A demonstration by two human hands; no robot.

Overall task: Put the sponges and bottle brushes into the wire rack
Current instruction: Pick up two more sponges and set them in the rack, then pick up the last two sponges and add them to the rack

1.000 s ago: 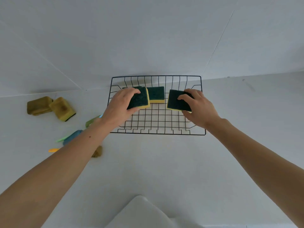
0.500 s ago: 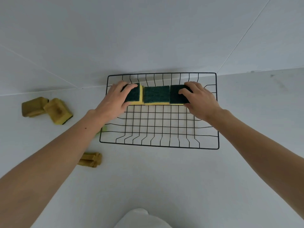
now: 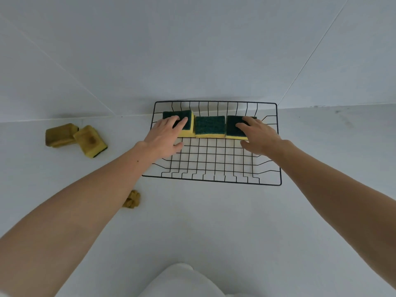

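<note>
A black wire rack (image 3: 214, 181) lies on the white counter against the wall. Three green-topped yellow sponges sit in a row along its far side: the left sponge (image 3: 189, 120), the middle sponge (image 3: 210, 126) and the right sponge (image 3: 232, 130). The left one sits a little higher and further back than the others. My left hand (image 3: 165, 136) rests with its fingers flat on the left sponge, thumb apart over the rack floor. My right hand (image 3: 259, 136) lies the same way on the right sponge. No bottle brush is visible.
Two worn brownish-yellow sponges (image 3: 61, 135) (image 3: 91, 141) lie on the counter far left of the rack. A small brownish piece (image 3: 131, 199) shows beside my left forearm. A white rounded object (image 3: 182, 279) is at the bottom edge.
Both hands carried their sponges to the rack's far side beside the middle sponge and set them down. The fingers now lie flat on top instead of gripping. The coloured brushes are out of sight.
</note>
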